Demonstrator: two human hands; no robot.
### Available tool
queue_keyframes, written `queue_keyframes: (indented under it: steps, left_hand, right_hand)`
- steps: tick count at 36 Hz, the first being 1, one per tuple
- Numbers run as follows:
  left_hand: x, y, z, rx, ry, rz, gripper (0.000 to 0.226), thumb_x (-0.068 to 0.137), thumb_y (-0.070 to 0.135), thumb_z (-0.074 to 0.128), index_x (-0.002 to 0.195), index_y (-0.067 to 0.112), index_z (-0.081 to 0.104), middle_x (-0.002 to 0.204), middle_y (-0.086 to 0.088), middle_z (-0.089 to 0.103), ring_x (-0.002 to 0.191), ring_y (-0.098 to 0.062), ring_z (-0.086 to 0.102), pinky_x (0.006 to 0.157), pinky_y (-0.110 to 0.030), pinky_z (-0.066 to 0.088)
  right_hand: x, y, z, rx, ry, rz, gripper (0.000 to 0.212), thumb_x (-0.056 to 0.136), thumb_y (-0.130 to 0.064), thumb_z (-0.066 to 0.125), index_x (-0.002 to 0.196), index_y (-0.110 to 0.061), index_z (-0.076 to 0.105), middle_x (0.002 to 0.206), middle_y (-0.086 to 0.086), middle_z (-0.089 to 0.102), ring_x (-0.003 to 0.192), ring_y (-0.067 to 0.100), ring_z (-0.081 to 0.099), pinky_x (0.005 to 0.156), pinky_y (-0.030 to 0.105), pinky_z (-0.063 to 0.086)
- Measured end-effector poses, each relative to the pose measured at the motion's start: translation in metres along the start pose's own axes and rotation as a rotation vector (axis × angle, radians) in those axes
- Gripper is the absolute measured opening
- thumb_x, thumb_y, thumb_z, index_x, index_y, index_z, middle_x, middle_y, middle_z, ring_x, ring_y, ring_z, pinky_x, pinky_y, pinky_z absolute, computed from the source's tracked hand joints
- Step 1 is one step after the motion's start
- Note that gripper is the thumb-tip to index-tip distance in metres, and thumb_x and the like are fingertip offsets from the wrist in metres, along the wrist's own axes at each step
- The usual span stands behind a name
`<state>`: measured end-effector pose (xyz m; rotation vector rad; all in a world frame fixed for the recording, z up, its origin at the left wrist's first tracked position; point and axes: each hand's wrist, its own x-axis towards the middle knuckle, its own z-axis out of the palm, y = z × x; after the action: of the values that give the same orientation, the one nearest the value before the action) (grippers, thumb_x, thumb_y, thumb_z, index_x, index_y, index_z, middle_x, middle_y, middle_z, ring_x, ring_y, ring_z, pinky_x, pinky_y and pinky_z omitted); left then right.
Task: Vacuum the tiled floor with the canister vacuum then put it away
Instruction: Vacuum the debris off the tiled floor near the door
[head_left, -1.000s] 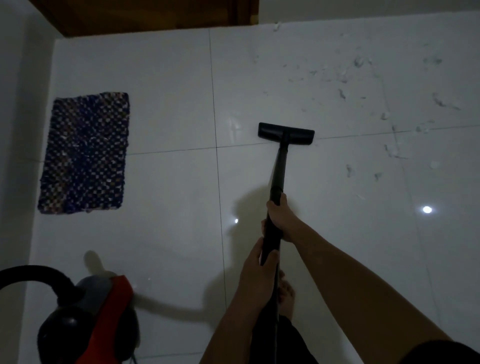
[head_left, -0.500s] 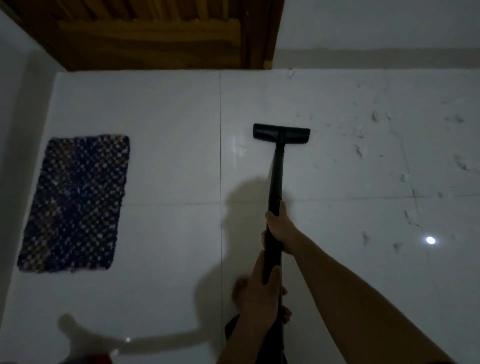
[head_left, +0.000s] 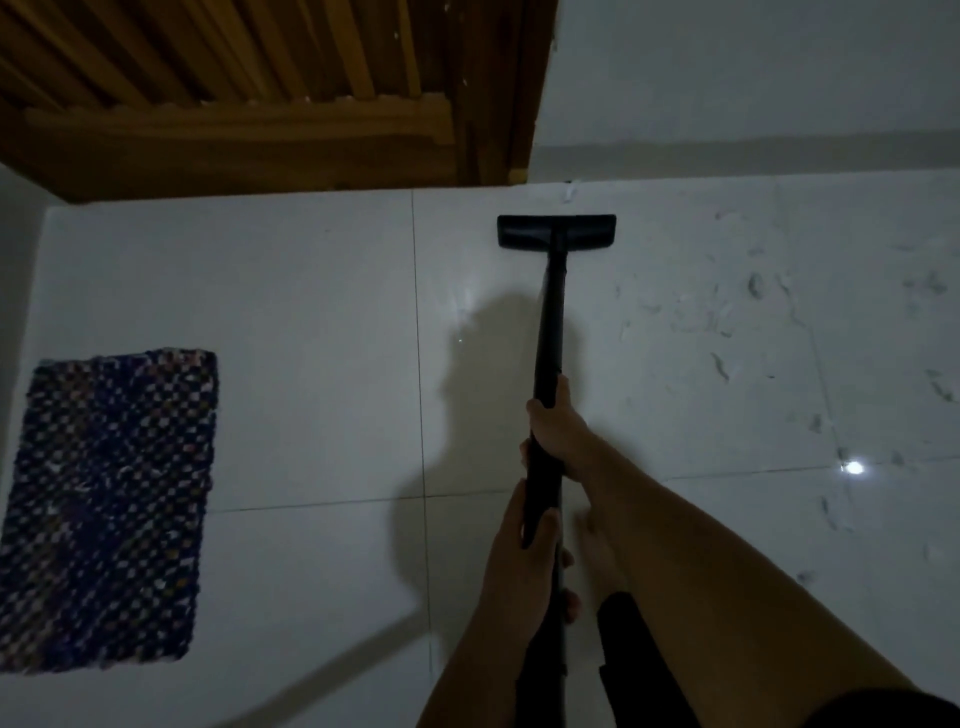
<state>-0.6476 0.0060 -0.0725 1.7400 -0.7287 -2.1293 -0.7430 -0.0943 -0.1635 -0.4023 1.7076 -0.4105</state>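
Observation:
The black vacuum wand (head_left: 551, 322) runs away from me across the white tiled floor (head_left: 311, 322). Its flat black floor nozzle (head_left: 556, 232) lies on the tiles close to the far wall and the wooden door. My right hand (head_left: 556, 426) grips the wand higher up. My left hand (head_left: 522, 551) grips it lower down, nearer my body. Scattered pale dust and fluff (head_left: 753, 322) lie on the tiles to the right of the nozzle. The canister is out of view.
A dark checked mat (head_left: 109, 509) lies on the floor at the left. A brown wooden slatted door (head_left: 249, 104) stands at the back, with a white wall (head_left: 753, 78) to its right. My bare feet (head_left: 597, 551) show under my arms.
The nozzle has been pushed forward toward the door and wall. My view has tilted up and moved ahead, so the red and black canister has dropped out of sight at the lower left.

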Motion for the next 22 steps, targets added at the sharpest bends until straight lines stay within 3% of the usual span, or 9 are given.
queue_keyframes:
  steps: [5,6,8,10,12,14,16,19,22]
  left_hand:
    - [0.023,0.033,0.013,0.025,0.052,-0.001,0.044,0.097,0.028,0.045,0.138,0.040,0.033,0.085,-0.012,0.060,0.055,-0.021,0.060,0.046,-0.028,0.048]
    - [0.028,0.039,0.019,0.047,0.066,-0.006,0.045,0.097,0.029,0.045,0.139,0.039,0.032,0.099,-0.017,0.063,0.068,-0.032,0.065,0.055,-0.034,0.052]
    - [0.034,0.053,0.030,0.085,0.092,-0.026,0.050,0.096,0.032,0.046,0.144,0.034,0.030,0.130,-0.025,0.053,0.107,-0.050,0.057,0.083,-0.051,0.052]
    - [0.039,0.066,0.044,0.068,0.095,-0.045,0.053,0.095,0.035,0.047,0.145,0.034,0.029,0.138,-0.027,0.046,0.119,-0.054,0.047,0.098,-0.059,0.043]
    - [0.042,0.072,0.054,0.063,0.111,-0.037,0.051,0.095,0.035,0.048,0.143,0.035,0.032,0.128,-0.025,0.056,0.108,-0.051,0.057,0.092,-0.058,0.049]
    - [0.045,0.077,0.066,0.037,0.091,-0.005,0.045,0.097,0.030,0.046,0.140,0.035,0.035,0.084,-0.007,0.073,0.065,-0.031,0.068,0.059,-0.037,0.057]
    - [0.045,0.084,0.077,-0.020,0.076,0.017,0.042,0.098,0.024,0.045,0.138,0.035,0.037,0.054,0.002,0.062,0.037,-0.012,0.053,0.039,-0.023,0.045]
    - [0.045,0.099,0.092,-0.049,0.047,0.003,0.045,0.098,0.021,0.044,0.141,0.033,0.035,0.063,-0.009,0.056,0.031,-0.010,0.048,0.034,-0.020,0.041]
    - [0.047,0.110,0.105,-0.018,0.032,-0.004,0.047,0.099,0.024,0.043,0.143,0.033,0.031,0.069,-0.009,0.057,0.030,-0.007,0.048,0.035,-0.016,0.041]
  right_hand:
    - [0.019,-0.032,-0.018,-0.015,-0.030,0.027,0.069,0.101,-0.020,0.036,0.151,-0.041,-0.006,0.079,0.015,0.054,0.047,0.022,0.052,0.045,0.030,0.048]
    - [0.022,-0.038,-0.024,-0.026,-0.034,0.024,0.068,0.101,-0.020,0.036,0.151,-0.041,-0.006,0.081,0.015,0.054,0.048,0.023,0.053,0.046,0.031,0.048]
    - [0.025,-0.050,-0.035,-0.041,-0.036,0.015,0.067,0.101,-0.021,0.036,0.151,-0.040,-0.004,0.082,0.015,0.054,0.049,0.023,0.053,0.047,0.031,0.048]
    - [0.026,-0.060,-0.049,-0.055,-0.021,-0.006,0.066,0.101,-0.021,0.037,0.152,-0.039,-0.001,0.085,0.014,0.055,0.048,0.021,0.053,0.041,0.025,0.046]
    - [0.023,-0.065,-0.060,-0.066,0.010,-0.035,0.064,0.101,-0.021,0.037,0.153,-0.037,0.003,0.086,0.013,0.056,0.048,0.019,0.052,0.033,0.017,0.041]
    - [0.022,-0.072,-0.073,-0.056,0.024,-0.055,0.063,0.101,-0.020,0.037,0.153,-0.036,0.005,0.083,0.011,0.055,0.049,0.018,0.051,0.030,0.014,0.038]
    - [0.023,-0.077,-0.085,-0.049,0.033,-0.071,0.062,0.101,-0.020,0.037,0.153,-0.034,0.006,0.078,0.009,0.055,0.048,0.017,0.051,0.030,0.013,0.038]
    - [0.024,-0.083,-0.103,-0.042,0.043,-0.079,0.061,0.102,-0.020,0.037,0.154,-0.032,0.008,0.076,0.009,0.054,0.048,0.018,0.051,0.031,0.014,0.038]
    - [0.026,-0.087,-0.120,-0.026,0.054,-0.081,0.062,0.102,-0.021,0.037,0.153,-0.035,0.006,0.086,0.013,0.056,0.050,0.019,0.052,0.031,0.015,0.040]
